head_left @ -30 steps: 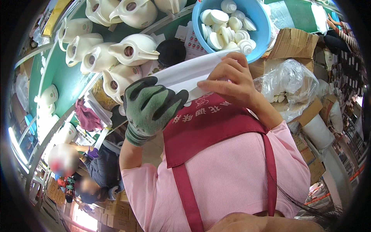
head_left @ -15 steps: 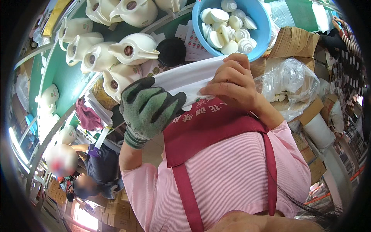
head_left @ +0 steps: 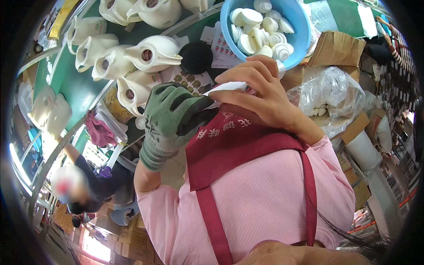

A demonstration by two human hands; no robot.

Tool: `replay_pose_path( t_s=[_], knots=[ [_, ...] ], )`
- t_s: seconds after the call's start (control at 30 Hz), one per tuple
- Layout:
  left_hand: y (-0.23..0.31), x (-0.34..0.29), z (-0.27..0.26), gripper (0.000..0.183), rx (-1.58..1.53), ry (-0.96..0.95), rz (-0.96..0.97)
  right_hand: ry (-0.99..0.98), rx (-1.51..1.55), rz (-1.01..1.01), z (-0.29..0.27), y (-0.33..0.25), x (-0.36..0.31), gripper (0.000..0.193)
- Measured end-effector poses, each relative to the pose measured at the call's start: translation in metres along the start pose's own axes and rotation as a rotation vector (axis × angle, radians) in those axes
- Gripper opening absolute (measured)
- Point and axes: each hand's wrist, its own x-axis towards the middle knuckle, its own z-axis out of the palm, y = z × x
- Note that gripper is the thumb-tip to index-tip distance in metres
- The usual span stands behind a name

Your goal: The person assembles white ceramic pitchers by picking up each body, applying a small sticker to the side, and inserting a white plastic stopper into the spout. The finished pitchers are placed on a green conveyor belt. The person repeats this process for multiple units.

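Observation:
In front of my maroon apron, both hands hold a white sheet (head_left: 230, 87). My left hand (head_left: 170, 119), in a grey-green work glove with dark fingertips, closes on the sheet's near-left edge. My bare right hand (head_left: 260, 90) bends its fingers over the other end, thumb along the sheet. A small red patch shows beside the right fingers. Much of the sheet is hidden behind my hands or seen nearly edge-on. Just beyond them stands a blue basin (head_left: 300, 33) of white round lids (head_left: 251, 17). Cream spouted kettle bodies (head_left: 148, 54) stand to the left.
A black round object (head_left: 196, 58) and sticker sheets (head_left: 223, 47) lie on the green table. At right is an open carton (head_left: 338, 48) with a clear plastic bag (head_left: 331, 92). A maroon cloth (head_left: 99, 130) hangs at left, where another person (head_left: 104, 181) handles a pale kettle body.
The sheet was stretched broadly between my hands and now shows only a narrow strip. My right hand has moved left, closer to the gloved one. The person at left has reached up.

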Motion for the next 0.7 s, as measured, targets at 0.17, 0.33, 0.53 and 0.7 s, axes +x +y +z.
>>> replay_pose_path(
  t_s=[0.17, 0.33, 0.53, 0.7],
  knots=[
    [-0.002, 0.001, 0.003, 0.031, -0.284, -0.156, -0.265, -0.061, 0.045, 0.033, 0.005, 0.002, -0.004, 0.026],
    [-0.009, -0.002, 0.008, 0.027, -0.760, -0.308, -0.658, -0.192, 0.201, 0.143, 0.007, 0.008, -0.006, 0.033],
    [-0.026, -0.001, 0.015, 0.038, -0.700, -0.458, -0.869, -0.167, 0.057, 0.091, 0.003, 0.006, -0.006, 0.040],
    [-0.025, -0.002, 0.016, 0.040, -0.812, -0.426, -0.924, -0.199, 0.036, 0.069, 0.004, 0.014, -0.013, 0.046]
  ],
)
